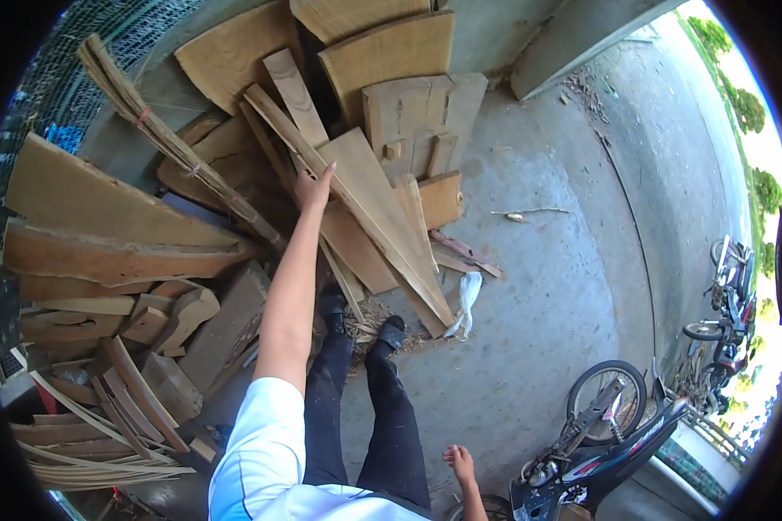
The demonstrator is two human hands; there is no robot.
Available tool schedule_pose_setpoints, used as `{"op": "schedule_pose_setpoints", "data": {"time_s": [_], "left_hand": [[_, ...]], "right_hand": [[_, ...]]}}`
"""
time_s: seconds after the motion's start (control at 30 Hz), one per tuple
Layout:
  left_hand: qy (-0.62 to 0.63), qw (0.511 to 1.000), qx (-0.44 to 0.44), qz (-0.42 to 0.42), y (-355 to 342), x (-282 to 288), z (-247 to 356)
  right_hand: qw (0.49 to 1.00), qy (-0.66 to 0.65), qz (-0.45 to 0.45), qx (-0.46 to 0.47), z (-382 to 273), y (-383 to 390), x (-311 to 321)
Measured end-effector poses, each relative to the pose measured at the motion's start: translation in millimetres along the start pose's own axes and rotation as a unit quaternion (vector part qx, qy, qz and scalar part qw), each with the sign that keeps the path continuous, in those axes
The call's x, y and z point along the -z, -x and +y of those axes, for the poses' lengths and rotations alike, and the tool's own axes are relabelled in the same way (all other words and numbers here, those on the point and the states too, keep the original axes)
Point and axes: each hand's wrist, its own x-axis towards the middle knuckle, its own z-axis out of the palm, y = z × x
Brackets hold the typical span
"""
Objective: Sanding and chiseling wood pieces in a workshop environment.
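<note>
Rough matt wood planks, grey concrete floor

Outdoor woodyard: stacked planks, offcuts, concrete ground, parked motorbike.

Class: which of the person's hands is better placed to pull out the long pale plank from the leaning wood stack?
Left. The left hand already rests on the long pale plank; the right hand hangs low, beside the motorbike.

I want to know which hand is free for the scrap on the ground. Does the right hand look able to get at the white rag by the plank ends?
Probably not as things stand: the right hand hangs low by the hip, while the white rag lies on bare concrete ahead of the shoes. Nothing blocks it.
</note>
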Motion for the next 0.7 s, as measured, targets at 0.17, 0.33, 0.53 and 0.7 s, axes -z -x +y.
{"op": "schedule_pose_setpoints", "data": {"time_s": [0.17, 0.33, 0.53, 0.7], "left_hand": [[-0.048, 0.996, -0.071, 0.010, -10, 23, -22], [0.138, 0.978, -0.154, 0.019, 84, 31, -33], [0.318, 0.947, -0.024, 0.033, 203, 176, -11], [0.251, 0.955, -0.002, 0.157, 216, 330, 66]], "right_hand": [[1.000, 0.017, -0.018, -0.005, -20, 3, -23], [1.000, 0.005, -0.006, 0.029, -77, 23, -38], [0.992, 0.066, -0.032, 0.103, -164, 45, -60], [0.988, 0.083, -0.029, 0.127, -201, 54, -64]]}}
